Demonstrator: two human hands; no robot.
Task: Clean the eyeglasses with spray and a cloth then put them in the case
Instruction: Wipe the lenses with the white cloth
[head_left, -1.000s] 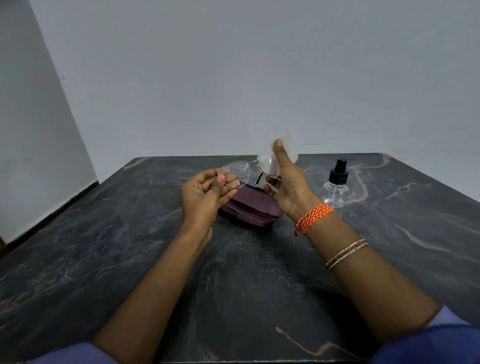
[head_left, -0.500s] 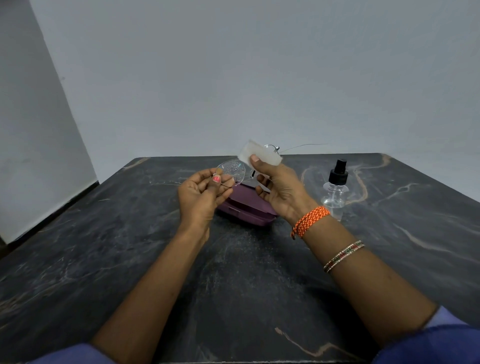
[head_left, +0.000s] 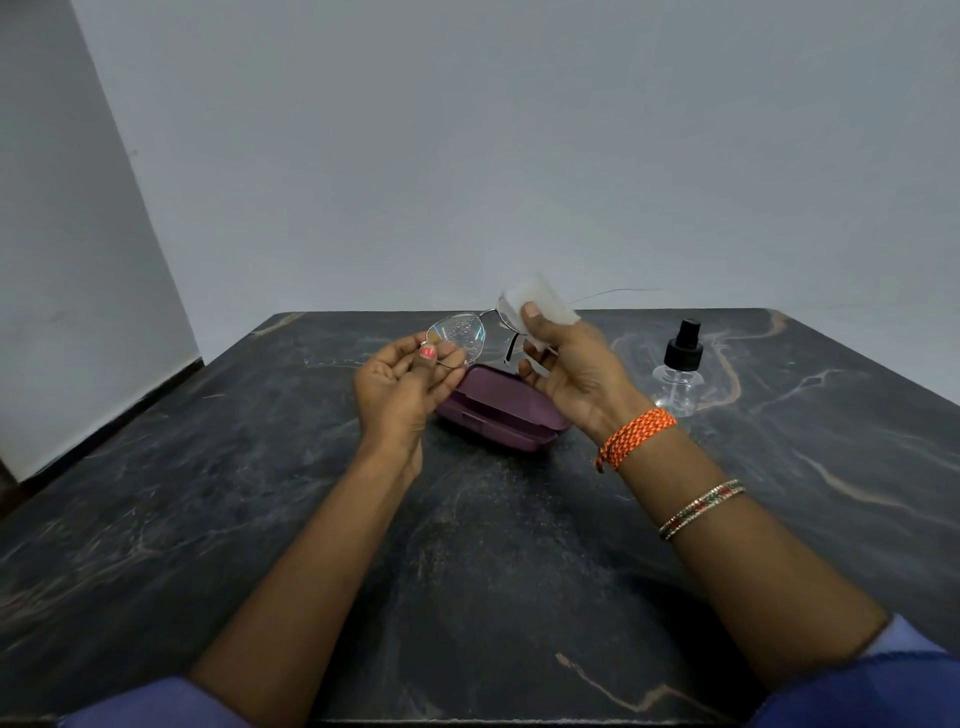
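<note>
The thin metal-framed eyeglasses with clear lenses (head_left: 467, 332) were held in the air just above the far end of the closed plum-purple plastic hard case (head_left: 498, 410), which lay on the dark marbled stone table (head_left: 260, 493). Fine droplets speckled the left lens, so the spraying looked done, and the clear plastic spray bottle with a black pump top (head_left: 681, 371) stood upright on the table to the right of the case, apart from both hands. Wiping appeared to be under way on the right lens only. By that reading, the wet left lens remained to be wiped, and after that the case had to be opened and the glasses laid inside.

The left hand (head_left: 402, 387) was raised over the left end of the case, palm turned toward the person, its thumb and fingertips pinching the outer edge of the left lens frame. The right hand (head_left: 576, 369) was raised over the right end of the case, its thumb pressed against the small white cleaning cloth (head_left: 537, 301), which was wrapped over the right lens; the fingers behind the cloth were mostly hidden, though they seemed to squeeze the lens from the far side. One temple arm stuck out to the right, toward the bottle.
</note>
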